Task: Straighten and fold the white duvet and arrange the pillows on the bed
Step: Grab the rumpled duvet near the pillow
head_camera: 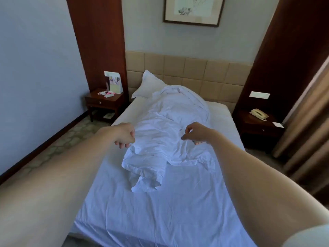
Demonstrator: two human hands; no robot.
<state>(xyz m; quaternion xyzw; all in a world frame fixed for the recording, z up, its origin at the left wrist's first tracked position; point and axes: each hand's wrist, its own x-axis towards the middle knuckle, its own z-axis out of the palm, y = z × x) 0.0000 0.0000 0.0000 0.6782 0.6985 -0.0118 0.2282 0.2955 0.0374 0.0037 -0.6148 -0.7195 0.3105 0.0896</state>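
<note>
The white duvet (169, 132) lies crumpled in a long heap down the middle of the bed (160, 211), from the headboard to about halfway. One white pillow (149, 84) leans at the head on the left, partly under the duvet. My left hand (124, 135) hovers at the duvet's left edge with loosely curled fingers and no cloth visibly in it. Over the duvet's right side, my right hand (195, 133) has its fingers loosely curled, thumb and forefinger apart, holding nothing.
A beige padded headboard (195, 72) backs the bed. A dark nightstand (105, 102) with cards and small items stands at the left, and another nightstand (258, 125) with a telephone (259, 114) at the right. Brown curtains (306, 131) hang on the far right. Patterned floor runs along the left side.
</note>
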